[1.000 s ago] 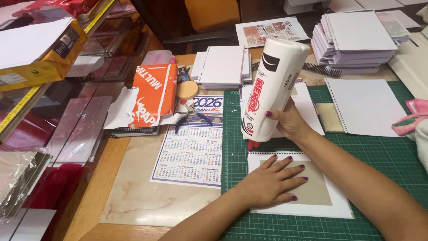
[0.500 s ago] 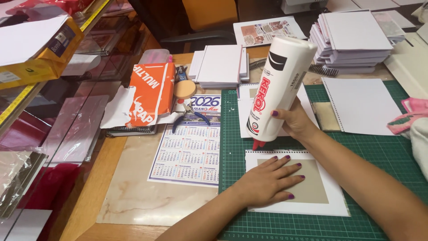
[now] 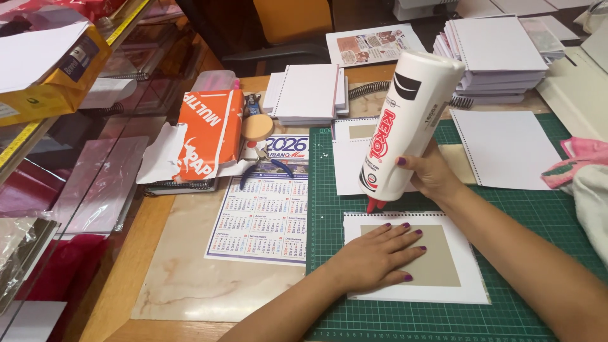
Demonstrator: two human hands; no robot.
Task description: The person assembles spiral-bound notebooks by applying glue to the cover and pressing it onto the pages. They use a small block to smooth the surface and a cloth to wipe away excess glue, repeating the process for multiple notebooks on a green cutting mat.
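My right hand (image 3: 432,174) grips a large white glue bottle (image 3: 408,123), tipped upside down with its red nozzle (image 3: 373,204) just above the top edge of a white perforated sheet (image 3: 472,278). A grey cardboard rectangle (image 3: 443,259) lies centred on that sheet. My left hand (image 3: 377,256) rests flat on the sheet and card, fingers spread, pressing them onto the green cutting mat (image 3: 506,209).
A calendar sheet (image 3: 266,209) and blue-handled pliers (image 3: 263,166) lie left of the mat. An orange torn paper pack (image 3: 206,136) sits further left. Stacks of spiral notebooks (image 3: 307,94) (image 3: 497,54) stand at the back. Loose punched sheets (image 3: 506,149) and pink and white cloth (image 3: 586,171) lie at right.
The glue bottle has tilted slightly and its nozzle has come down closer to the sheet's top edge. My left hand stays flat on the sheet.
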